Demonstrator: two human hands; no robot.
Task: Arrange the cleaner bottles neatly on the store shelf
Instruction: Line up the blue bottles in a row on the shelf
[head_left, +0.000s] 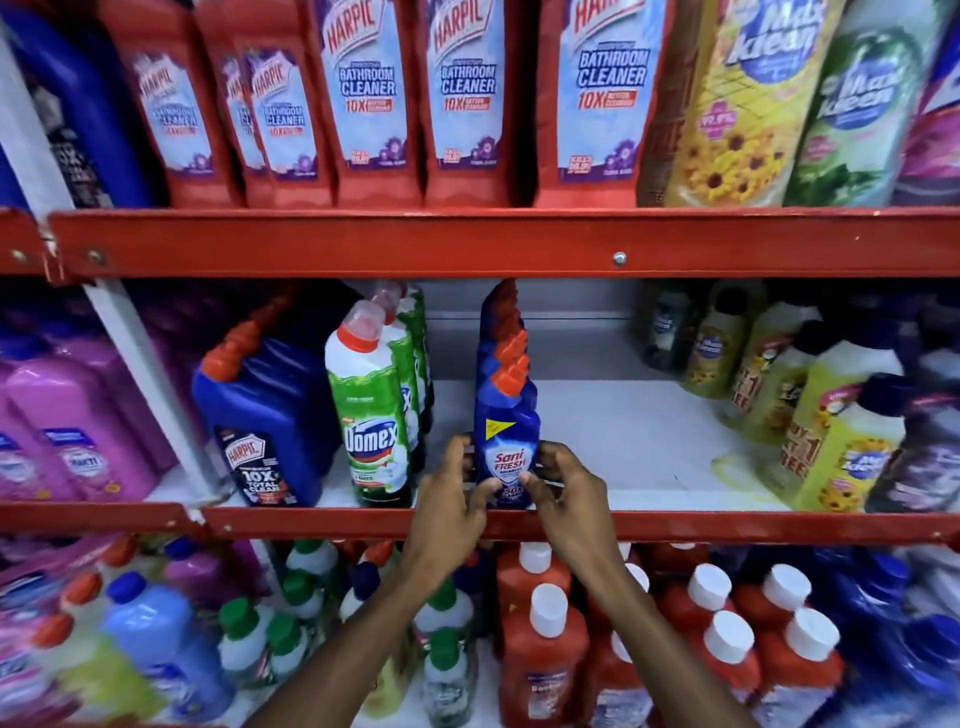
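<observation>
A: Where does the bottle stand right now?

B: The blue Sani Fresh bottle (506, 457) is at the front edge of the middle shelf (649, 447), heading a single-file row of the same blue bottles with orange caps (503, 338) that runs to the back. The left hand (449, 499) and the right hand (563, 488) hold it from either side, fingers (457, 457) wrapped onto its lower body and thumbs across the label.

A: How would you finish the step well?

B: I'd judge it's being squared up. Keep it upright, turn the label straight out, and set its base flush with the red shelf rail (727, 527), in line with the bottles behind. Go gently, since a nudge backward could topple that narrow row. The bare stretch of shelf to the right leaves room for more stock.

A: What can you read?

B: The held label says "Sani FRESH". Just to the left, a green and white bottle (371, 410) reads "Domex", and beyond it a dark blue bottle (265, 436) reads "HARPIC 10X TOTAL CLEAN". On the top shelf, the red Harpic bottles (467, 98) say "BATHROOM CLEANER 10X", and the yellow bottle (748, 104) beside them says "Max kleen". The yellow bottles (841, 457) at the right carry "FREE", part of an offer sticker. The other labels are too blurred to read.
</observation>
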